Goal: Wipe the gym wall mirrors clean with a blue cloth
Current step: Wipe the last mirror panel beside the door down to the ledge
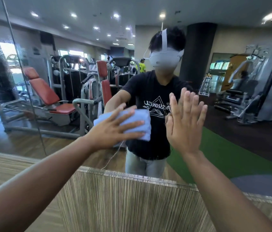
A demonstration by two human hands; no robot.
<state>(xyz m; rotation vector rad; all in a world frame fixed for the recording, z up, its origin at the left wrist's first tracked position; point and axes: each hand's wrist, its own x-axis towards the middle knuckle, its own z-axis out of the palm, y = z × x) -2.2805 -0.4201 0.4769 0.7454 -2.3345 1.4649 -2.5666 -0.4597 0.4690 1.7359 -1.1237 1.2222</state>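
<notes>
Head view: a blue cloth (137,120) is pressed flat against a wall mirror (81,39) under the left grip (113,129), fingers spread. The right grip (184,126) is laid flat on the glass just beside it, fingers straight. Weight machines (61,91) and green turf (223,153) are reflected. A wood-grain panel (131,198) is seen below.

Folded blue cloth (136,119) flat against wall mirror (81,91), streaked glass

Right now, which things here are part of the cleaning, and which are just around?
In use: blue cloth, left hand pressing it on the mirror, right hand flat against the glass.
Just around: wood-grain panel below, reflected red-padded gym bench.
</notes>
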